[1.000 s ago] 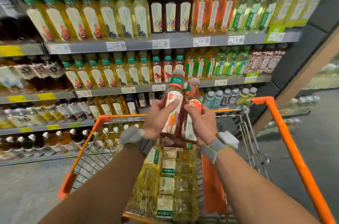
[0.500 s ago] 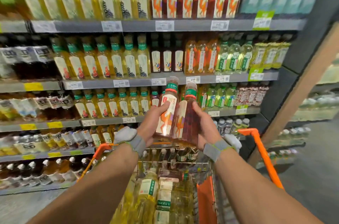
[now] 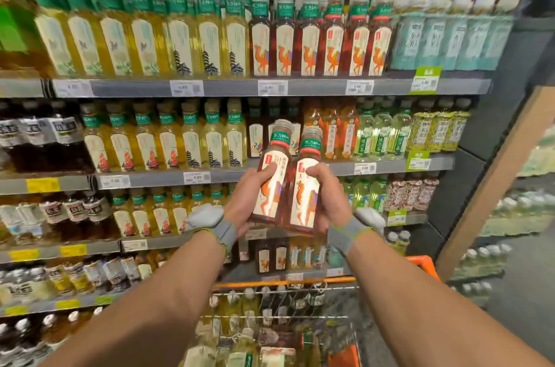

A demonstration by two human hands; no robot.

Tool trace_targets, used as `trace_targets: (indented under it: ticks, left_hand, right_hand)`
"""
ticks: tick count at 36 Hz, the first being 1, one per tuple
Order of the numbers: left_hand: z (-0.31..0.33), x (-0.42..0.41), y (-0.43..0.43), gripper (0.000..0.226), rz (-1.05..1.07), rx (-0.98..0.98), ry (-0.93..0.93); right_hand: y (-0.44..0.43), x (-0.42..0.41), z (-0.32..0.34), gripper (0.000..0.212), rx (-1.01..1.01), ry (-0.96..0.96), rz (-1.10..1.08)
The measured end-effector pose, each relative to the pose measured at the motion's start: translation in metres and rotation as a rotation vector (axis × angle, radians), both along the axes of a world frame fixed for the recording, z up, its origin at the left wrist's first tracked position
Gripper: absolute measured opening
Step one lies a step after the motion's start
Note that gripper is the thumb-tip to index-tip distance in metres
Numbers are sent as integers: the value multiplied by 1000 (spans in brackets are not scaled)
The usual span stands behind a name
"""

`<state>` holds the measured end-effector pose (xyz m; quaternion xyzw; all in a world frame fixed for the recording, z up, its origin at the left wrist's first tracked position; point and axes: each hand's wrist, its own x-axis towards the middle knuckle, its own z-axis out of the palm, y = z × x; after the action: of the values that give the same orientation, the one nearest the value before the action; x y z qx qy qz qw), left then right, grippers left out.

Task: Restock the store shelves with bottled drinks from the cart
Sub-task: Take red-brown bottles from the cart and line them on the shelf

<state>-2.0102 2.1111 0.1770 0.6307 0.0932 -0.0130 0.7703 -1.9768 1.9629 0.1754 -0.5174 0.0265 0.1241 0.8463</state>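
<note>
Left arm: bare, reaching forward and up from the near left, with a grey wristband (image 3: 223, 231) on the wrist.
Left hand (image 3: 246, 201): curled round the left bottle (image 3: 270, 204) from its left side, thumb flat on the label.
Left bottle: held up in the middle, in front of the second shelf, top leaning a bit right, touching the right bottle (image 3: 303, 204).
Right hand (image 3: 326, 198): curled round the right bottle from its right side, thumb on the front.
Right arm: bare, reaching up from the near right, also with a grey band.
Both bottles: smooth clear plastic, dark brown drink, grey caps, green neck bands, cream labels with an orange camel.
Top shelf (image 3: 228, 87): grey metal with white price tags. Yellow drinks (image 3: 180, 45) stand on the left, camel bottles (image 3: 318, 48) like the held ones in the middle, pale blue bottles (image 3: 450, 36) on the right.
Cart (image 3: 285, 282): near and low, orange rim, thin wire sides, more bottles inside.
Room: dark ceiling with small lights far up, grey floor on the right.
</note>
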Motion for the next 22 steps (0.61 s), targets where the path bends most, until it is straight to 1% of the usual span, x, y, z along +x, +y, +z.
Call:
trace_targets:
  ticks: [1,3,6,7,9,12,15,16,19,22]
  left_hand:
    - [1,2,1,56,-3,4,-22]
    - [8,21,10,55,-24,21,-65]
    - [19,42,18,50,-38,83,-124]
    - [23,50,22,54,-35,110,-140]
    - [26,58,25,65,-21,174,-149]
    - [32,72,28,68,-24,237,-198]
    - [38,83,26,64,-60,262,-245]
    - [41,86,23,64,-75,267,-259]
    - [49,91,18,69,-84,293,-294]
    - [59,93,13,65,-62,350,-334]
  right_hand:
    - [2,0,1,78,7,-21,28]
    - [11,15,7,75,3,-99,-11]
    - [15,33,16,54,-59,-223,-117]
    - [17,39,19,44,-80,-258,-135]
    - [19,43,22,35,-125,-305,-173]
    - [19,52,31,38,-172,-346,-248]
    - [14,56,42,51,-199,-367,-303]
    - [12,57,46,51,-204,-380,-312]
    - [10,60,58,36,-200,-398,-354]
    - [9,62,67,33,-230,-417,-398]
